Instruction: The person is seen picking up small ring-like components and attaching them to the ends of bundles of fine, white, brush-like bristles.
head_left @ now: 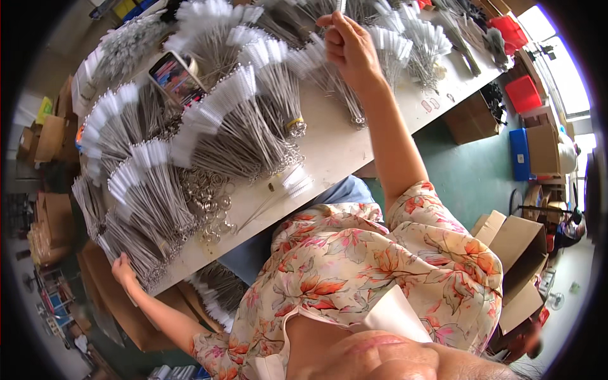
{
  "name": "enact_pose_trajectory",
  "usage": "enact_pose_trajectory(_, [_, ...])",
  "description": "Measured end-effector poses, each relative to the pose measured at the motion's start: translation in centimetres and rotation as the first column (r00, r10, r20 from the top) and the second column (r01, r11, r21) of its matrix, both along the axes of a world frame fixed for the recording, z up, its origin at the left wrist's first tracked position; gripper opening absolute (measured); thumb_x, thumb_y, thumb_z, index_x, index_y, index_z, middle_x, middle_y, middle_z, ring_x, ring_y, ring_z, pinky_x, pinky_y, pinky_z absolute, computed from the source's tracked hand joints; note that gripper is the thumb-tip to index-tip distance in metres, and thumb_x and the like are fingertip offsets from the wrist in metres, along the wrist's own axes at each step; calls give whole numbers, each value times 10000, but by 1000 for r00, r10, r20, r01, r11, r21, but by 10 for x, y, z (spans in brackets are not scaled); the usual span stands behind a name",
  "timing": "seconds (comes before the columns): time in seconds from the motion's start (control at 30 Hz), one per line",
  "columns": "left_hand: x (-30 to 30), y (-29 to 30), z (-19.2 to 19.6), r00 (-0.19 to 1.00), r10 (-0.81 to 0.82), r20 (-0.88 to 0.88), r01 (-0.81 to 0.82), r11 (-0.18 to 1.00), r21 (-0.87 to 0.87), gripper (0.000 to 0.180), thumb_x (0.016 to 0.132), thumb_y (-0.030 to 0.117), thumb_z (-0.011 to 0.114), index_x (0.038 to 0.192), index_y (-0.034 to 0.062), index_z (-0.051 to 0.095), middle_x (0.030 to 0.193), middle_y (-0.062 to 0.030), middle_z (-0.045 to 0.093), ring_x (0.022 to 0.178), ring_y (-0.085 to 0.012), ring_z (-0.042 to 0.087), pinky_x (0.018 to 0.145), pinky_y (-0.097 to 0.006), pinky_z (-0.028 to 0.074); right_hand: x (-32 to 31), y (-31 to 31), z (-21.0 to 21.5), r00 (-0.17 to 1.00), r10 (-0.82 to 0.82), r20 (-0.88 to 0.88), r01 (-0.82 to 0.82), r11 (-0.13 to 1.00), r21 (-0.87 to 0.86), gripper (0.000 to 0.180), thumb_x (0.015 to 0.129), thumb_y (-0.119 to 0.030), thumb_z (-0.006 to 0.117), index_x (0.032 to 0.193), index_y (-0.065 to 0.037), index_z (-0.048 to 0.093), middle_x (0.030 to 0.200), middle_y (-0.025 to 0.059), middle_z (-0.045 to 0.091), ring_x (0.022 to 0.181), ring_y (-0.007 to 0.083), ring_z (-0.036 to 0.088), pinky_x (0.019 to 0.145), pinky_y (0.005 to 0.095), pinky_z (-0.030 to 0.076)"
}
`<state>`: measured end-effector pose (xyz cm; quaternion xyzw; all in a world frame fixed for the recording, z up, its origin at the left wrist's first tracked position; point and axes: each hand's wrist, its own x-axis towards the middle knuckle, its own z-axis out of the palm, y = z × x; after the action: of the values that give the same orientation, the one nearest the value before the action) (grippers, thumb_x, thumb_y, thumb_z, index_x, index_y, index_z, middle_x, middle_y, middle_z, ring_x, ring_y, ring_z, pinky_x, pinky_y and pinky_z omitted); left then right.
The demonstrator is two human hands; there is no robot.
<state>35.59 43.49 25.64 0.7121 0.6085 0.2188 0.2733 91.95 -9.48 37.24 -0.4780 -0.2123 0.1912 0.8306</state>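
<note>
Head view; two hands: right hand (350,47) pinches one brush (340,6) (thin); left hand (124,270) on bundle (140,253)

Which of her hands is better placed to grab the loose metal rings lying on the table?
Probably the left hand: it rests at the table edge by a brush bundle, close to the metal rings. The right hand is far across, fingers pinching a thin brush.

Fanned white-tipped wire brush bundles (234,136)
</note>
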Motion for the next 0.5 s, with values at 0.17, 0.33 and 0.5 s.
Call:
enact_pose_trajectory(0.17, [44, -27, 13, 998, 18, 58, -12, 995, -95, 171, 824, 172, 604, 760, 13, 601, 616, -13, 522, 390, -72, 318, 322, -250, 192, 16, -99, -21, 602, -343, 721, 796, 194, -573, 292, 778, -354, 625, 887, -90, 682, 666, 65, 623, 620, 159, 585, 620, 300, 465])
enact_pose_trajectory(0.33, [28, -14, 8, 993, 68, 95, -64, 997, -44, 130, 812, 147, 593, 801, 19, 615, 652, -28, 562, 384, -80, 342, 319, -251, 193, 23, -150, -58, 517, -387, 763, 821, -27, -570, 328, 777, -378, 616, 889, -76, 677, 625, 87, 603, 615, 222, 601, 614, 359, 458])
enact_pose_trajectory(0.5, [78, -66, 38, 995, 58, 83, -50, 994, -95, 166, 828, 176, 579, 841, 10, 574, 801, -114, 652, 426, -108, 422, 362, -261, 278, 25, -177, -93, 597, -519, 612, 722, 13, -692, 356, 803, -393, 599, 918, -64, 668, 615, 104, 603, 607, 224, 608, 603, 362, 459])
